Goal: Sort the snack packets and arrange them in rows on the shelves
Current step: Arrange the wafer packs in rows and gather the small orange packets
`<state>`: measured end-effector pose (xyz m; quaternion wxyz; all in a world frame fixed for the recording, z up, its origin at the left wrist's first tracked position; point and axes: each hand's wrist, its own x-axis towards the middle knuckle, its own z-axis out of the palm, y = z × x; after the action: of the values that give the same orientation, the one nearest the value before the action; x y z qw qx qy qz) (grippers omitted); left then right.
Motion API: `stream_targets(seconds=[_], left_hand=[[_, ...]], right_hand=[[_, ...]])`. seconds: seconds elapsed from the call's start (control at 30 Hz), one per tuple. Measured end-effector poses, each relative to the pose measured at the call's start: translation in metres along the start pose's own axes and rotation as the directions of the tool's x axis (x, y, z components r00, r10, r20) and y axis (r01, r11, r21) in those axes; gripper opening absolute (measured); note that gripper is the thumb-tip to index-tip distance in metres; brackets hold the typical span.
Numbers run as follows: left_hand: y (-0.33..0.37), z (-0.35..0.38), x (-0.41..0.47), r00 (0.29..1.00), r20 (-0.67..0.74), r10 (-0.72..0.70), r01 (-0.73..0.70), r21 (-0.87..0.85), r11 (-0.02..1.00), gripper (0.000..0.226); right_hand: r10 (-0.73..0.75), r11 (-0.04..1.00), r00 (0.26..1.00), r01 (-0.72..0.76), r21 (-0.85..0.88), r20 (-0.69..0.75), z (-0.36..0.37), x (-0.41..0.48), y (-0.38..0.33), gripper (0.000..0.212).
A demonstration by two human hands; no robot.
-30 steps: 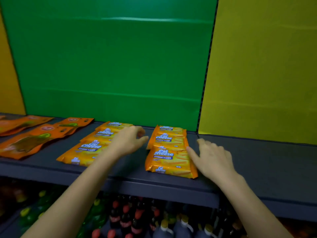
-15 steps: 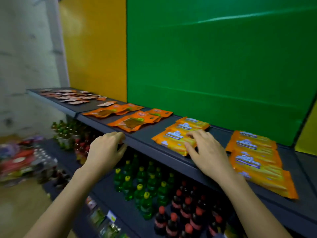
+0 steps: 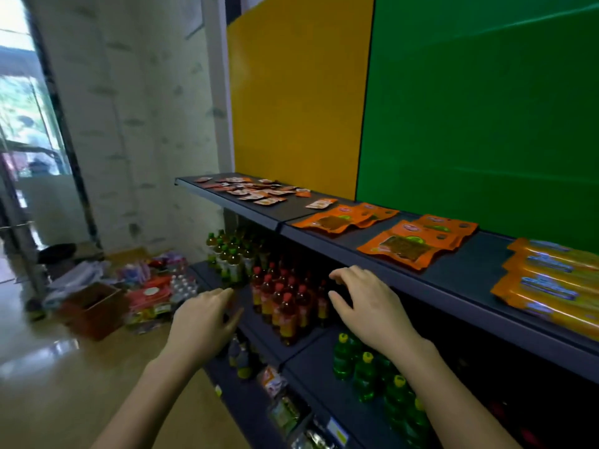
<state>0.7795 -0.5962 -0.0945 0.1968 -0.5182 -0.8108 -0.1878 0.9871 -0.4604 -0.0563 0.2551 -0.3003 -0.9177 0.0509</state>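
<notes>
Head view: my left hand (image 3: 204,319) and right hand (image 3: 366,306) hover empty, fingers loose; next, I think, the scattered small orange sachets (image 3: 256,191) need lining up.

On the top shelf (image 3: 466,281), small sachets (image 3: 256,191) lie scattered at its left end, pouches (image 3: 405,244) mid-shelf and wafer packets (image 3: 551,283) at its right end, with bottles (image 3: 285,303) beneath it and the left hand (image 3: 202,322) and right hand (image 3: 369,306) before its front edge.
</notes>
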Motion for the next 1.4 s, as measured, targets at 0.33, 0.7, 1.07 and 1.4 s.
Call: stream_targets(seconds=[0.33,0.7,1.07,1.4], left_hand=[[-0.101,0.014,0.058,1.0,0.011,-0.021,0.021,-0.011,1.0,0.029],[-0.179,0.088,0.158,0.998,0.053,0.016,-0.015,-0.03,0.999,0.029],[-0.235,0.14,0.308,0.997,-0.047,0.054,-0.063,-0.206,0.976,0.025],[-0.247,0.19,0.436,0.984,-0.075,0.162,-0.178,-0.495,0.851,0.017]], right_hand=[[0.025,1.0,1.0,-0.025,0.017,0.0,0.058,0.108,-0.059,0.036],[0.068,0.995,0.994,-0.062,0.073,-0.08,0.14,0.244,-0.058,0.029],[0.215,0.977,0.969,-0.214,0.02,-0.119,0.191,0.387,-0.033,0.028],[0.398,0.901,0.894,-0.423,-0.095,-0.206,0.219,0.463,-0.005,0.029]])
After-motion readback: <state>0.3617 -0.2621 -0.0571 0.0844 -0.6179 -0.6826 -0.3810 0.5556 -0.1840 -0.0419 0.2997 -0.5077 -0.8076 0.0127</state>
